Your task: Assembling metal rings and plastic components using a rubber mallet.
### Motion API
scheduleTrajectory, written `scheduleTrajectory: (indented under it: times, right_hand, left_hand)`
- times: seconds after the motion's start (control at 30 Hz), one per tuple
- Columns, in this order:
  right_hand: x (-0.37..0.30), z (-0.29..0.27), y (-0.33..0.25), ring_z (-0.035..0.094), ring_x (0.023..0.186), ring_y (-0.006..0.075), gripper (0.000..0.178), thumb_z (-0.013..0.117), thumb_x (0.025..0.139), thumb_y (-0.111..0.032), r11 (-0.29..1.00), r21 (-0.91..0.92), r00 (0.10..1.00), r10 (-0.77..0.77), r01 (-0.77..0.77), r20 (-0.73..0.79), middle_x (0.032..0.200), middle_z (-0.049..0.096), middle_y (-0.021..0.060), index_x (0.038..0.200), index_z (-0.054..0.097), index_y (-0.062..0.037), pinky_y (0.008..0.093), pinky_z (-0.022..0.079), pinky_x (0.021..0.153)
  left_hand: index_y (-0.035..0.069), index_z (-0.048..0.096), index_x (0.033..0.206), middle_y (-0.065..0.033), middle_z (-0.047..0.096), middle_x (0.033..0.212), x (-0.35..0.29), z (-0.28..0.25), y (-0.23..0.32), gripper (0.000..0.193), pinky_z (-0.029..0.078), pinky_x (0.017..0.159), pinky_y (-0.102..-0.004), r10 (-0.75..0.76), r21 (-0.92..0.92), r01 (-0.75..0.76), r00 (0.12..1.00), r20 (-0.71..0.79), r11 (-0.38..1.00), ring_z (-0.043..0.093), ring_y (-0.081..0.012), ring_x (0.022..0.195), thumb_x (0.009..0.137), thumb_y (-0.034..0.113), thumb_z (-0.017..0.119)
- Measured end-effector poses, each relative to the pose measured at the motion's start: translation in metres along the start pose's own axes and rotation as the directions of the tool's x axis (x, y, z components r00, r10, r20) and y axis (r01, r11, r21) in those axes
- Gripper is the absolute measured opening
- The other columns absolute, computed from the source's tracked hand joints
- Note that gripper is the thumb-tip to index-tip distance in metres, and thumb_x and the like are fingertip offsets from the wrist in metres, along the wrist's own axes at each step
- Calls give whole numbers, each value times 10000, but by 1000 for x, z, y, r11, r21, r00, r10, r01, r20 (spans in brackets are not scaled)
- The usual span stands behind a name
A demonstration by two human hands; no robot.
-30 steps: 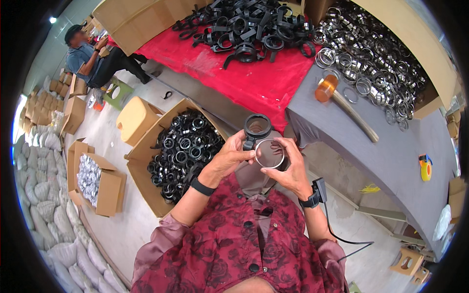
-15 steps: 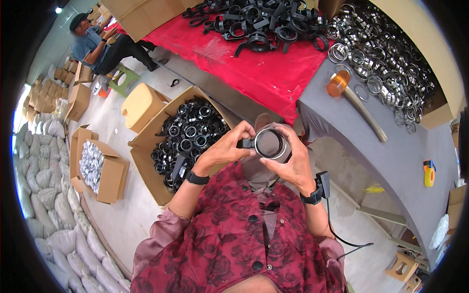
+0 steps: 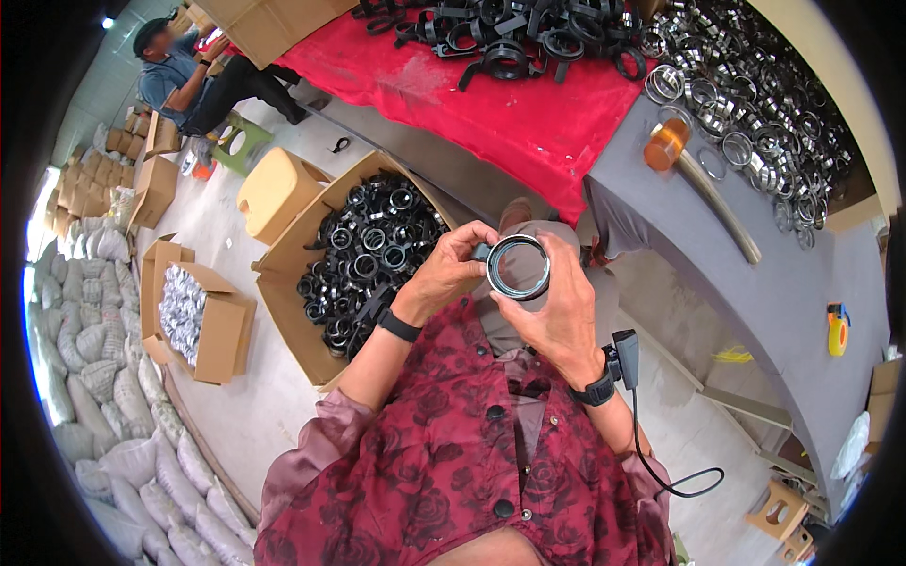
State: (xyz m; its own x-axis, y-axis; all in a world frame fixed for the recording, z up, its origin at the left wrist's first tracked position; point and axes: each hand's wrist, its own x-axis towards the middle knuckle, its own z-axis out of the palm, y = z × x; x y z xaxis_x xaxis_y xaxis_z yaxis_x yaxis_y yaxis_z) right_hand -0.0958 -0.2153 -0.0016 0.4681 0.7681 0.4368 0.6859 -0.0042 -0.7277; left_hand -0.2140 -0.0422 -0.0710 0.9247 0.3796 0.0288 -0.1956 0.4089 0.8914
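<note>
In front of my body I hold a black ring-shaped part with a bright metal rim (image 3: pixel 518 238) and a short black stub. My left hand (image 3: pixel 436 279) pinches the stub between thumb and fingers. Around the ring's right side curls my right hand (image 3: pixel 563 316), its thumb at the lower edge. The ring's opening faces up toward me. Just beyond my left hand, a cardboard box (image 3: pixel 279 279) holds a heap of similar black parts with metal rings (image 3: pixel 368 236).
On the red-covered table (image 3: pixel 453 113) lie black ring parts (image 3: pixel 505 58). The grey surface (image 3: pixel 642 203) carries loose metal rings (image 3: pixel 736 148), an orange-headed mallet (image 3: pixel 722 208) and a yellow tool (image 3: pixel 837 332). A beige stool (image 3: pixel 274 198), sacks (image 3: pixel 104 340) and a seated person (image 3: pixel 179 85) are leftward.
The ring part has turned slightly in my hands, so its opening shows rounder. My right fingers have shifted along its edge. The view has moved a little.
</note>
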Motion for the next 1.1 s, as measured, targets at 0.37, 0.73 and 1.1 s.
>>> scheduleTrajectory:
  times: [0.37, 0.73, 1.1]
  right_hand:
    - [-1, 5, -14, 589, 1190, 428, 781, 864, 680, -131, 994, -97, 998, -47, 42, -49, 1305, 565, 280, 1325, 486, 95, 457, 506, 996]
    - [-3, 8, -12, 578, 1199, 439, 795, 872, 676, -109, 994, -111, 996, -16, 6, -85, 1299, 554, 282, 1329, 469, 97, 462, 502, 1000]
    - [-2, 12, -3, 586, 1183, 436, 821, 888, 660, -106, 1000, -22, 992, -1, -2, -128, 1291, 556, 276, 1334, 458, 81, 455, 504, 997]
  left_hand:
    - [52, 628, 1099, -46, 651, 1154, 0, -8, -11, 371, 535, 978, -305, 27, -245, -12, 998, 58, 969, 648, -142, 1072, 796, 26, 841]
    - [74, 598, 1054, -71, 670, 1032, 1, -4, -15, 355, 528, 956, -329, 40, -179, -40, 999, -2, 983, 656, -181, 1016, 804, 93, 849]
    - [62, 588, 1112, -84, 672, 1035, 3, -3, -15, 412, 546, 926, -323, 64, -197, -66, 998, -15, 978, 671, -189, 998, 802, 117, 853]
